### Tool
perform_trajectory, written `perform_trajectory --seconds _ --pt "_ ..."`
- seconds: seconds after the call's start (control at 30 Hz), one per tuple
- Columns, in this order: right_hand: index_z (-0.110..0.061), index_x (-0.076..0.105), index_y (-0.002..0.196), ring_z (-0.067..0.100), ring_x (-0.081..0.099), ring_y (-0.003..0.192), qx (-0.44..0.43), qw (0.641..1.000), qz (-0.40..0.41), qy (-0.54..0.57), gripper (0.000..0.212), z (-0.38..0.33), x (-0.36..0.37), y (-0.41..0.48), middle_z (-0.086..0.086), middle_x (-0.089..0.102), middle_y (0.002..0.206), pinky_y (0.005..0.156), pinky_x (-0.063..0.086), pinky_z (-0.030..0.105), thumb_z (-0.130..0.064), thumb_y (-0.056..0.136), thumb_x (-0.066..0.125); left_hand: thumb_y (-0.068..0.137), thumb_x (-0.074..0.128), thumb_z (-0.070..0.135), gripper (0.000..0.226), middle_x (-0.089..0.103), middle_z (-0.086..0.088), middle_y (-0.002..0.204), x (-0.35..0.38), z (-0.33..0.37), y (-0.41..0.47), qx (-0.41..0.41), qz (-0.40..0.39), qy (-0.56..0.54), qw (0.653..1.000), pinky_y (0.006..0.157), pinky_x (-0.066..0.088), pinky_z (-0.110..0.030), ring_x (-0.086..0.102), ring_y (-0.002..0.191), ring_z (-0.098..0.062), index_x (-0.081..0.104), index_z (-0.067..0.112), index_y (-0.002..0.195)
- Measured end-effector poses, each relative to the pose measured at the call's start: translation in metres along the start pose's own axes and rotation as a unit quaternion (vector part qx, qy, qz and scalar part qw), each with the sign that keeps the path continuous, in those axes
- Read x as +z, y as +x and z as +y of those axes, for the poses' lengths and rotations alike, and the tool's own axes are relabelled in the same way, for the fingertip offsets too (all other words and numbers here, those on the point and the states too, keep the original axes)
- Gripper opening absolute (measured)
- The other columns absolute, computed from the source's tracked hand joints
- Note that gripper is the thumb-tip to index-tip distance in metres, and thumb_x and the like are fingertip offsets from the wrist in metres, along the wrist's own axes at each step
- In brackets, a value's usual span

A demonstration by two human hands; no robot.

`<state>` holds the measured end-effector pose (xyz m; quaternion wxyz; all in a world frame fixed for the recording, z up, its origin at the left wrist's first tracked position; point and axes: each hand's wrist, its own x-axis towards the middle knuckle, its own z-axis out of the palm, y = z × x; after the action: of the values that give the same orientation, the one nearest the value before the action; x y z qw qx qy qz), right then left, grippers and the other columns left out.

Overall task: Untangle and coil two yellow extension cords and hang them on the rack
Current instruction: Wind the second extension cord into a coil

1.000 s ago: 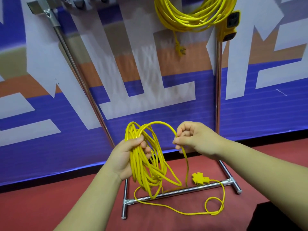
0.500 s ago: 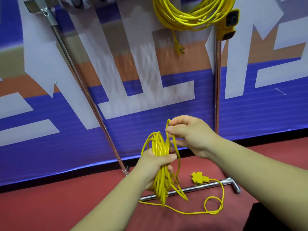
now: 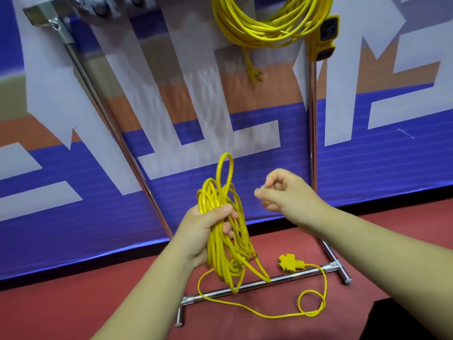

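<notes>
At frame centre, the left hand [image 3: 206, 231] is gripping a bunched yellow cord [image 3: 225, 244], one loop sticking up; its tail is trailing to a plug [image 3: 290, 262] on the red floor [image 3: 73, 312]. The right hand [image 3: 289, 195], loosely curled, is holding nothing. Another coil [image 3: 267, 23] is hanging on the rack [image 3: 311, 133] at top, before a blue banner [image 3: 392, 165].

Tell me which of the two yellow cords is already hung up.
The upper cord, looped at the top of the rack, plug dangling. The other cord is bunched in the left hand, its tail on the floor.
</notes>
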<state>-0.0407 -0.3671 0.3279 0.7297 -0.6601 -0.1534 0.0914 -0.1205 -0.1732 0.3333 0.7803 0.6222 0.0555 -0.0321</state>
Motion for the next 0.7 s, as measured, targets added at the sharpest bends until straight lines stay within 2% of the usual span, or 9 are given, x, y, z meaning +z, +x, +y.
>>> perform_trajectory --seconds 0.07,0.17,0.27,0.33,0.43,0.5,0.57,0.63,0.7 --pt "-0.015 0.049 0.085 0.02 0.055 0.066 0.029 0.994 -0.062 -0.09 0.029 0.017 -0.002 0.0 0.011 0.066 0.076 0.068 0.048 0.039 -0.01 0.074 0.076 0.085 0.065 0.018 0.019 0.046 -0.009 0.05 -0.005 0.016 -0.007 0.014 -0.007 -0.025 1.0 0.049 0.05 -0.027 0.052 0.045 -0.02 0.068 0.002 0.077" --pt "-0.026 0.054 0.084 0.012 0.059 0.072 0.056 0.964 -0.13 -0.227 0.025 0.039 -0.004 0.003 -0.002 0.072 0.101 0.07 0.051 0.043 -0.011 0.075 0.072 0.082 0.073 0.014 0.01 0.052 -0.008 0.06 -0.012 0.035 -0.016 0.05 -0.029 -0.077 0.995 0.047 0.05 -0.026 0.05 0.043 -0.013 0.069 0.006 0.076" --pt "-0.027 0.05 0.089 0.024 0.061 0.087 0.084 0.954 -0.211 -0.194 0.03 0.052 0.002 0.005 -0.007 0.071 0.107 0.071 0.044 0.047 -0.004 0.073 0.06 0.059 0.093 0.021 0.036 0.06 -0.004 0.075 -0.023 0.046 -0.022 0.079 -0.055 -0.137 0.986 0.049 0.051 -0.025 0.048 0.044 -0.007 0.068 0.013 0.083" --pt "-0.018 0.045 0.092 0.027 0.055 0.084 0.095 0.946 -0.263 -0.164 0.032 0.056 0.013 0.002 0.005 0.067 0.099 0.072 0.037 0.041 0.006 0.073 0.054 0.055 0.096 0.024 0.046 0.06 -0.001 0.076 -0.032 0.05 -0.024 0.086 -0.065 -0.165 0.98 0.05 0.051 -0.024 0.047 0.044 -0.005 0.064 0.014 0.087" --pt "-0.016 0.048 0.089 0.026 0.055 0.084 0.093 0.941 -0.287 -0.152 0.028 0.058 0.031 -0.001 0.024 0.065 0.095 0.074 0.037 0.043 0.005 0.074 0.06 0.057 0.096 0.022 0.048 0.059 0.0 0.077 -0.044 0.053 -0.026 0.092 -0.068 -0.197 0.974 0.05 0.052 -0.023 0.047 0.044 -0.003 0.061 0.014 0.089" --pt "-0.014 0.05 0.086 0.028 0.067 0.094 0.096 0.944 -0.283 -0.138 0.025 0.061 0.034 0.003 0.033 0.066 0.1 0.08 0.041 0.044 0.006 0.081 0.064 0.056 0.096 0.022 0.048 0.06 0.001 0.079 -0.054 0.052 -0.025 0.094 -0.062 -0.208 0.972 0.051 0.052 -0.023 0.048 0.044 -0.003 0.063 0.014 0.089" --pt "-0.014 0.05 0.083 0.03 0.073 0.098 0.104 0.955 -0.248 -0.129 0.024 0.064 0.033 0.007 0.026 0.065 0.079 0.08 0.043 0.042 0.0 0.084 0.069 0.054 0.097 0.023 0.044 0.067 0.0 0.084 -0.063 0.051 -0.024 0.098 -0.038 -0.212 0.972 0.051 0.052 -0.022 0.05 0.046 -0.003 0.069 0.014 0.086" --pt "-0.013 0.05 0.084 0.024 0.075 0.078 0.108 0.972 -0.185 -0.101 0.024 0.062 0.033 0.01 0.008 0.062 0.063 0.071 0.051 0.038 -0.002 0.087 0.072 0.058 0.091 0.024 0.031 0.072 -0.005 0.096 -0.072 0.047 -0.02 0.095 0.008 -0.217 0.971 0.05 0.053 -0.021 0.053 0.048 -0.002 0.075 0.013 0.082" --pt "-0.011 0.053 0.087 0.021 0.072 0.07 0.111 0.986 -0.091 -0.081 0.021 0.057 0.032 0.014 0.01 0.068 0.069 0.07 0.057 0.04 -0.001 0.087 0.071 0.071 0.077 0.025 0.017 0.071 -0.007 0.095 -0.079 0.041 -0.015 0.073 0.07 -0.219 0.97 0.048 0.052 -0.021 0.055 0.048 -0.003 0.076 0.01 0.08"
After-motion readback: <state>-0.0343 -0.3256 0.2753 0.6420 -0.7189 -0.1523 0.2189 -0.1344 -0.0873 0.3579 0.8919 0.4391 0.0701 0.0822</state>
